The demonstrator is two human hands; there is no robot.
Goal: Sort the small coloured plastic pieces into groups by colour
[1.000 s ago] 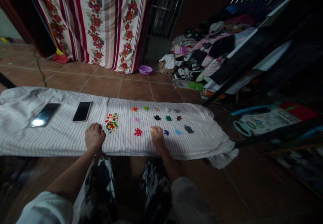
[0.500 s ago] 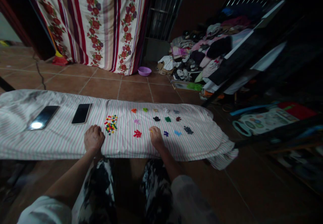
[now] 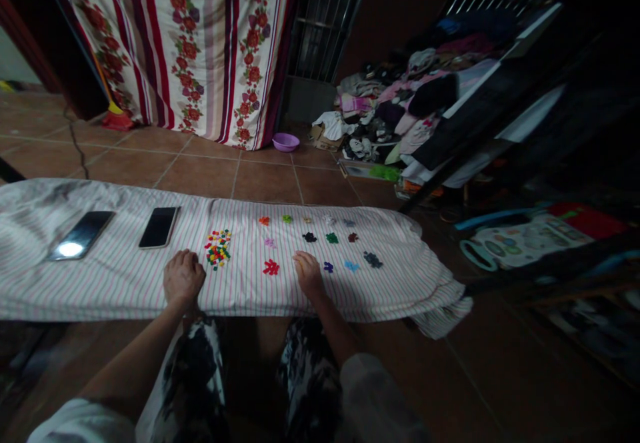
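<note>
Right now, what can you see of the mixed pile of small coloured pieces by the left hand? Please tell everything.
The mixed pile is a loose, flat heap of tiny pieces, red, yellow, green and other colours; their shape is too small to tell. It lies on the striped cloth, just beyond the left hand, apparently untouched by it. A dark phone lies to its left, a red cluster to its right.

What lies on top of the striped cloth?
Two phones, a mixed pile of coloured pieces, small one-colour groups, left hand and right hand. Whatever supports the cloth is hidden.
</note>
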